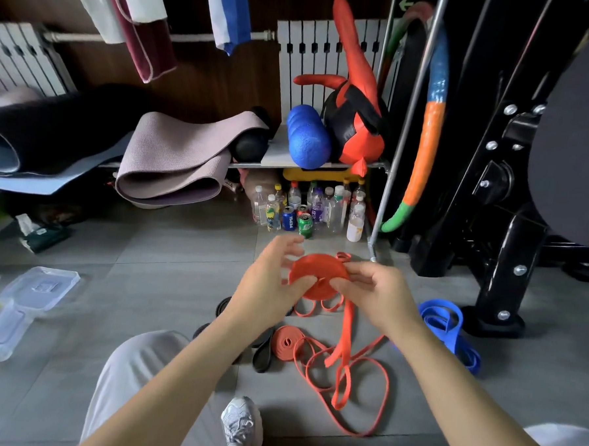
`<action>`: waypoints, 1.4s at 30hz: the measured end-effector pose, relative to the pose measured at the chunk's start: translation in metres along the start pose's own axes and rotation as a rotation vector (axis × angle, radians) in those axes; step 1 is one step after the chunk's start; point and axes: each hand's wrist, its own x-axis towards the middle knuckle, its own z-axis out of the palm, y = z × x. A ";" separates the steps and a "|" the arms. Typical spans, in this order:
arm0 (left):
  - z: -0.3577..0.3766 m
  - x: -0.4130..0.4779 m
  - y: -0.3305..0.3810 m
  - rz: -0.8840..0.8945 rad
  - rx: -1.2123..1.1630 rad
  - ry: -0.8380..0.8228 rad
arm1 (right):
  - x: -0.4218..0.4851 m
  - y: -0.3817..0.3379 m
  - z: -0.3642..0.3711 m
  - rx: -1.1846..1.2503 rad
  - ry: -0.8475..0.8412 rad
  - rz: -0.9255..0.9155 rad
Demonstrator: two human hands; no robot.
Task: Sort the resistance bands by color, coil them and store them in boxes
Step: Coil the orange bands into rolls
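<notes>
Both hands were up at mid-frame with the red coil (318, 270) held between them, above the floor. The left hand (266, 286) held it with the thumb on the near face and the fingers spread loosely behind the far rim. The right hand (376, 290) pinched the coil's right edge, narrow grip, just where the band left it.

Key relation: the unwound tail (347, 328) dropped from the right-hand side of the coil, nearly straight down and toward the person, its end lying in the loose thin red bands (359, 393) on the floor. Long axis ran vertical, so the right hand was nearer to feed it and the left to turn the coil. Judgement: winding partly done, a good stretch of tail left.

Also on the grey tile floor (182, 251):
- a small finished red roll (285, 343) under the hands
- black bands (262, 356) just left of it
- blue band (446, 324) well to the right, uncoiled
- clear plastic boxes (39, 286) far left, well apart from the hands

Behind were drink bottles and cans (307, 208) under a shelf, rolled mats (173, 162), a blue foam roller (308, 136) and a black machine frame (503, 240) on the right.
</notes>
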 end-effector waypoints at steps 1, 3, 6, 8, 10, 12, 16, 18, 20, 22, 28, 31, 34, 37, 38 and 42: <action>-0.003 0.001 0.000 0.117 0.204 -0.044 | 0.001 -0.001 -0.001 -0.117 -0.042 -0.035; -0.007 0.005 0.004 0.289 0.482 -0.136 | 0.006 -0.007 -0.002 -0.330 -0.087 -0.081; -0.013 0.011 0.012 0.345 0.536 -0.160 | 0.014 -0.018 -0.005 -0.441 -0.099 -0.116; -0.017 0.016 0.015 0.294 0.427 -0.113 | 0.015 -0.022 -0.006 -0.349 -0.073 -0.114; -0.020 0.020 0.015 0.204 0.258 -0.073 | 0.013 -0.021 -0.007 -0.140 -0.047 -0.069; -0.022 0.020 0.014 0.111 0.014 -0.043 | 0.010 -0.017 -0.007 0.038 -0.026 -0.018; -0.019 0.014 0.013 -0.058 -0.435 0.038 | 0.004 -0.011 -0.009 0.189 -0.005 0.039; -0.013 0.010 0.012 -0.104 -0.577 0.089 | 0.003 -0.010 -0.005 0.200 0.016 0.050; -0.005 0.004 0.012 -0.150 -0.734 0.117 | 0.002 -0.011 0.001 0.252 0.060 0.055; 0.002 -0.001 0.009 -0.180 -0.814 0.108 | 0.004 -0.010 0.002 0.282 0.092 0.055; -0.014 0.003 -0.005 0.224 0.167 -0.004 | 0.012 -0.011 -0.007 -0.133 -0.095 0.045; -0.018 0.009 0.000 0.462 0.553 -0.180 | 0.015 -0.017 -0.005 -0.263 -0.178 -0.022; -0.023 0.015 -0.002 0.495 0.464 -0.187 | 0.014 -0.020 -0.005 -0.217 -0.151 -0.060; -0.023 0.013 -0.004 0.394 0.242 -0.046 | 0.010 -0.016 -0.010 -0.043 -0.087 -0.004; -0.022 0.012 -0.004 0.328 0.151 -0.010 | 0.009 -0.014 -0.010 0.005 -0.091 0.013; -0.015 0.010 0.004 0.190 -0.217 0.145 | 0.004 -0.012 -0.009 0.174 -0.079 0.041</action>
